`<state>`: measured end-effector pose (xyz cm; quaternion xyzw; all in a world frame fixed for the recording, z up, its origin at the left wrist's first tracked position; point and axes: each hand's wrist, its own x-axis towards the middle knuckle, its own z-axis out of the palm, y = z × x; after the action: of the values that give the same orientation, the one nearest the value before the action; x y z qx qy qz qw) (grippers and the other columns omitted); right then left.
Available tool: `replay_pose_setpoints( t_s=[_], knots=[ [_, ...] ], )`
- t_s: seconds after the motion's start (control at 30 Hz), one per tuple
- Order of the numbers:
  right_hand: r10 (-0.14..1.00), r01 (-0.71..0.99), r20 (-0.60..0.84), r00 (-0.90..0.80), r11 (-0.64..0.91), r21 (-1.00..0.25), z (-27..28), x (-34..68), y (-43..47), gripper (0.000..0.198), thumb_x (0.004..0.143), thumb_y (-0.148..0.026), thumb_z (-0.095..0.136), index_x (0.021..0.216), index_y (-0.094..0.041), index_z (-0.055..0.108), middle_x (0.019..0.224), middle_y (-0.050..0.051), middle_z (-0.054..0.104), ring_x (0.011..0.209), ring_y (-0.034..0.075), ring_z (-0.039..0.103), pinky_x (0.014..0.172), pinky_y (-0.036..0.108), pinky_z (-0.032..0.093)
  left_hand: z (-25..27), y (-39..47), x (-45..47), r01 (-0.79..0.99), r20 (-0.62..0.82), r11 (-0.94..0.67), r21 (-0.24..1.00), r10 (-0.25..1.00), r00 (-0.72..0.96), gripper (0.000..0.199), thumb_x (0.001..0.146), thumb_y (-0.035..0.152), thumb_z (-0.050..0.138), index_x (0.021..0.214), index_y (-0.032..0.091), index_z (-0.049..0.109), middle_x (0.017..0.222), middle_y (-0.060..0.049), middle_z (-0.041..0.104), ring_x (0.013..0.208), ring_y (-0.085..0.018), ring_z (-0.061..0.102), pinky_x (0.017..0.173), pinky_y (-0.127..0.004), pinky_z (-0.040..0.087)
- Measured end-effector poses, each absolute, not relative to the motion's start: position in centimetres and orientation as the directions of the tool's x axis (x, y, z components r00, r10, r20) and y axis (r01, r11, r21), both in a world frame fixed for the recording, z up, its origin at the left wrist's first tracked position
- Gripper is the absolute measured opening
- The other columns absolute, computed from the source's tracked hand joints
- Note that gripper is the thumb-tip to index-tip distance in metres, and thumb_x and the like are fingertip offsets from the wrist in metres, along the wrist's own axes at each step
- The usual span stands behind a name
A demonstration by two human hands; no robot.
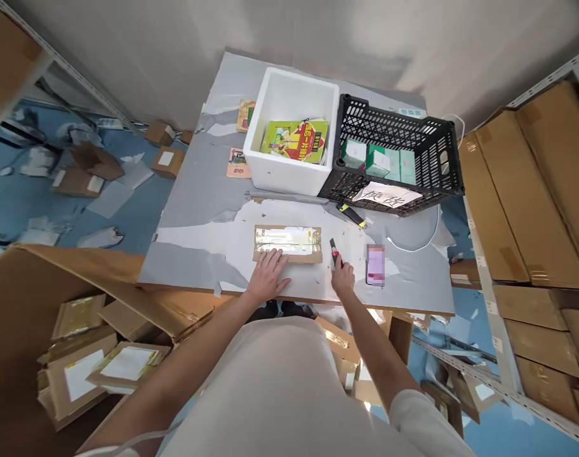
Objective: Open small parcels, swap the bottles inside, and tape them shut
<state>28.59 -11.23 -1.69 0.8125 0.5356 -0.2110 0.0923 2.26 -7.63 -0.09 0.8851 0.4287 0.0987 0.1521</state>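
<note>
A small taped cardboard box (313,258) with a white label lies flat on the table in front of me. My left hand (269,274) rests on its near left edge, fingers stretched out. To the right of the box, my right hand (343,278) is closed around a box cutter (335,252), red and black, its dark tip pointing away from me. Beside that hand lies a phone (376,265) with a pinkish screen. A second cutter (352,215), black and yellow, sits farther back near the black crate.
Behind the box stand a white foam bin (289,176) holding booklets and a black plastic crate (437,152) with green-and-white boxes. A white cable (420,248) curls at right. Shelves with cartons (501,197) flank the right; a large open carton (94,260) of parcels is at left.
</note>
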Motion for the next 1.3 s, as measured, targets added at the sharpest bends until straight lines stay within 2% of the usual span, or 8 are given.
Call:
replay_pose_setpoints(
  t_s=[0.17, 0.27, 0.37, 0.53, 0.87, 1.0, 1.13, 1.3],
  knots=[
    [0.955, 0.962, -0.232, 0.186, -0.224, -0.153, 2.2, 27.5, -6.1, 0.063, 0.094, -0.041, 0.03, 0.146, -0.011, 0.015, 0.144, 0.021, 0.026, 0.133, 0.032, 0.021, 0.102, 0.046, 0.029, -0.4, -7.0, 2.3, 0.722, 0.041, -0.574, 0.385, 0.793, 0.608, 0.068, 0.08, 0.05, 0.05, 0.136, 0.012, 0.041, 0.139, -0.018, 0.042, 0.133, -0.035, 0.031, 0.11, -0.051, 0.021],
    [0.958, 0.955, -0.159, -0.241, 0.205, -0.213, 4.1, 25.1, -2.0, 0.073, 0.087, -0.05, 0.045, 0.146, -0.016, 0.02, 0.148, 0.018, 0.022, 0.135, 0.033, 0.017, 0.106, 0.047, 0.021, -0.4, -6.6, 2.3, 0.714, 0.034, -0.577, 0.397, 0.786, 0.617, 0.071, 0.077, 0.053, 0.053, 0.134, 0.012, 0.043, 0.138, -0.018, 0.043, 0.13, -0.035, 0.034, 0.108, -0.051, 0.023],
    [0.862, 0.899, -0.259, -0.436, 0.404, -0.171, 4.5, 23.0, 0.4, 0.069, 0.087, -0.05, 0.047, 0.146, -0.022, 0.023, 0.148, 0.017, 0.026, 0.131, 0.033, 0.027, 0.105, 0.049, 0.018, -0.3, -6.5, 2.4, 0.713, 0.024, -0.583, 0.389, 0.78, 0.625, 0.075, 0.074, 0.054, 0.056, 0.135, 0.013, 0.042, 0.138, -0.018, 0.043, 0.129, -0.036, 0.034, 0.108, -0.051, 0.023],
    [0.834, 0.897, -0.338, -0.435, 0.433, -0.086, 4.0, 21.4, 0.9, 0.066, 0.091, -0.045, 0.042, 0.147, -0.02, 0.018, 0.133, 0.019, 0.044, 0.115, 0.032, 0.042, 0.102, 0.05, 0.02, -0.5, -6.5, 2.3, 0.719, 0.012, -0.584, 0.377, 0.779, 0.627, 0.078, 0.071, 0.055, 0.058, 0.136, 0.014, 0.041, 0.139, -0.018, 0.042, 0.131, -0.036, 0.032, 0.108, -0.05, 0.022],
    [0.875, 0.927, -0.321, -0.363, 0.373, -0.03, 3.6, 18.4, 0.7, 0.068, 0.092, -0.045, 0.034, 0.148, -0.013, 0.011, 0.137, 0.025, 0.038, 0.118, 0.038, 0.04, 0.098, 0.061, 0.023, -0.5, -6.4, 2.2, 0.72, -0.023, -0.58, 0.382, 0.773, 0.634, 0.083, 0.068, 0.053, 0.062, 0.138, 0.016, 0.036, 0.14, -0.018, 0.04, 0.132, -0.036, 0.031, 0.108, -0.05, 0.021],
    [0.799, 0.849, -0.321, -0.509, 0.527, -0.033, 4.0, 18.8, 1.2, 0.054, 0.094, -0.027, 0.024, 0.144, -0.007, 0.022, 0.146, 0.026, 0.028, 0.124, 0.038, 0.038, 0.099, 0.057, 0.028, -0.3, -6.5, 2.1, 0.713, -0.026, -0.591, 0.378, 0.763, 0.646, 0.086, 0.068, 0.056, 0.062, 0.138, 0.015, 0.036, 0.139, -0.018, 0.04, 0.13, -0.036, 0.032, 0.107, -0.049, 0.022],
    [0.714, 0.807, -0.415, -0.564, 0.582, -0.096, 5.7, 19.0, 3.3, 0.044, 0.095, -0.025, 0.022, 0.134, -0.013, 0.039, 0.125, 0.022, 0.054, 0.103, 0.031, 0.058, 0.083, 0.042, 0.043, -0.1, -6.7, 2.1, 0.705, -0.032, -0.596, 0.383, 0.754, 0.656, 0.087, 0.067, 0.057, 0.063, 0.138, 0.014, 0.037, 0.137, -0.018, 0.042, 0.127, -0.035, 0.035, 0.106, -0.048, 0.024],
    [0.667, 0.795, -0.469, -0.579, 0.588, -0.146, 7.4, 19.4, 6.1, 0.037, 0.096, -0.035, 0.031, 0.122, -0.017, 0.05, 0.104, 0.015, 0.067, 0.094, 0.028, 0.062, 0.075, 0.033, 0.042, 0.1, -6.9, 2.1, 0.702, -0.034, -0.591, 0.398, 0.755, 0.655, 0.087, 0.067, 0.056, 0.063, 0.14, 0.017, 0.034, 0.139, -0.017, 0.04, 0.13, -0.035, 0.033, 0.105, -0.049, 0.024]
  ],
)
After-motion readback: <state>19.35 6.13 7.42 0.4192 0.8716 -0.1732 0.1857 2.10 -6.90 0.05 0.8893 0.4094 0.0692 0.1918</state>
